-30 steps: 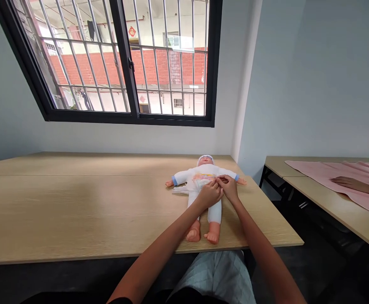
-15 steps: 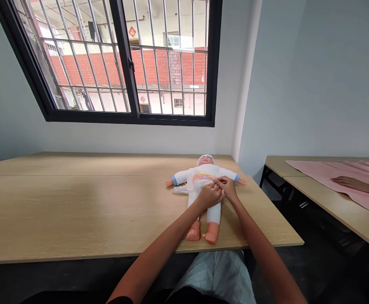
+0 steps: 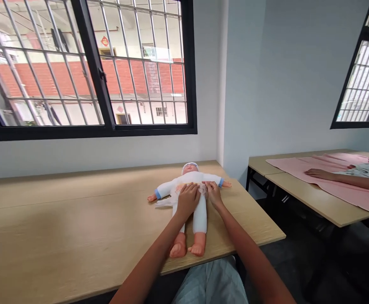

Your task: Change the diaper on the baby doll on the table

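A baby doll point(image 3: 199, 215) in a white suit with blue cuffs lies on its back on the wooden table point(image 3: 77, 236), arms spread, feet toward me. White thin material point(image 3: 166, 202) sticks out at its waist on the left. My left hand point(image 3: 188, 197) rests on the doll's belly with its fingers stretched out. Beside it, my right hand point(image 3: 212, 192) touches the doll's waist at the right side; its fingers reach forward, and whether they hold some of the material is too small to tell.
On the right stands a second table point(image 3: 333, 213) with a pink cloth point(image 3: 288, 164). Another person's arm point(image 3: 349, 178) lies on that cloth. A barred window point(image 3: 192, 84) is in the wall behind my table.
The view has turned to the right. My hands were close together at the doll's waist; they have moved apart, and the left now lies spread on the belly.
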Demonstrator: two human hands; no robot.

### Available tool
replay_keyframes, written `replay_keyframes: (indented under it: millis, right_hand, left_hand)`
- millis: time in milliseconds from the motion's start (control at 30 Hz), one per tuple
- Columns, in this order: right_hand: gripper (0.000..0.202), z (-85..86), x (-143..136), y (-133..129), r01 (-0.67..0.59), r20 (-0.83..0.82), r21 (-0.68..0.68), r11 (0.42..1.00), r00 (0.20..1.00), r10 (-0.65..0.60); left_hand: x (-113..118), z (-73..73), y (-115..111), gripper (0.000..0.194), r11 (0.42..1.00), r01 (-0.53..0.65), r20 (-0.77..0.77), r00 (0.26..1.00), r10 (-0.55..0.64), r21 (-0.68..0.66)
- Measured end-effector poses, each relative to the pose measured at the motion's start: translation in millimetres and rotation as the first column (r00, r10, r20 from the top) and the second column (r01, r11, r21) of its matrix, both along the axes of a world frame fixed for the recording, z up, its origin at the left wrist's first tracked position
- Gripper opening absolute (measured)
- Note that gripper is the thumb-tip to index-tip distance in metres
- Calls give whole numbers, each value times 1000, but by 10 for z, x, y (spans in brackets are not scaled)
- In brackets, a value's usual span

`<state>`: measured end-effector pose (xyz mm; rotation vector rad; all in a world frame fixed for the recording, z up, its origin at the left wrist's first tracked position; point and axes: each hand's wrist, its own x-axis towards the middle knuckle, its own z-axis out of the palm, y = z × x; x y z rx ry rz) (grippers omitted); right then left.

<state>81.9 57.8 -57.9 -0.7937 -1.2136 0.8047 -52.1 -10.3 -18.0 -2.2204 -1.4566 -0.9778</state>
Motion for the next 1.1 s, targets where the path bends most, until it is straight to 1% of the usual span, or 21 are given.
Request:
replay_keyframes:
  millis: [100, 167, 267, 367, 467, 533, 633, 733, 833, 967, 1100]
  right_hand:
    - [21, -49, 36, 73, 94, 35, -51, 994, 995, -93]
    - [19, -100, 45, 117, 138, 75, -72, 988, 988, -132]
    - [19, -196, 47, 168, 214, 195, -33, 976, 959, -204]
    - [18, -286, 58, 197, 261, 320, 17, 965, 913, -253]
    - [20, -341, 84, 208, 275, 410, 31, 961, 873, -263]
    - [21, -355, 103, 209, 282, 445, 30, 959, 855, -266]
    - [21, -365, 126, 213, 280, 463, 16, 960, 849, -255]
    - [22, -380, 140, 223, 265, 446, 6, 964, 862, -240]
    - [24, -389, 144, 224, 261, 443, -1, 965, 866, -233]
    - [25, -372, 145, 194, 270, 477, 6, 963, 846, -240]
    - [27, -357, 153, 159, 256, 479, 11, 967, 847, -230]
  left_hand:
    - [-54, -1, 62, 38, 995, -85, 82, 993, 88, -48]
    - [-88, -4, 109, 34, 993, -94, 138, 985, 104, -78]
    - [-123, 31, 178, 28, 989, -92, 206, 972, 115, -117]
    - [-121, 118, 230, 25, 980, -115, 222, 964, 149, -161]
    - [-91, 197, 250, 22, 968, -133, 194, 965, 175, -212]
    - [-71, 217, 245, 21, 965, -137, 169, 970, 177, -224]
    - [-56, 210, 228, 20, 964, -133, 148, 974, 170, -229]
    - [-57, 201, 224, 18, 957, -147, 157, 969, 190, -250]
    - [-56, 207, 229, 17, 955, -143, 147, 971, 186, -259]
    - [-49, 198, 228, 15, 964, -136, 148, 974, 172, -228]
    - [-52, 162, 235, 11, 971, -122, 170, 973, 158, -207]
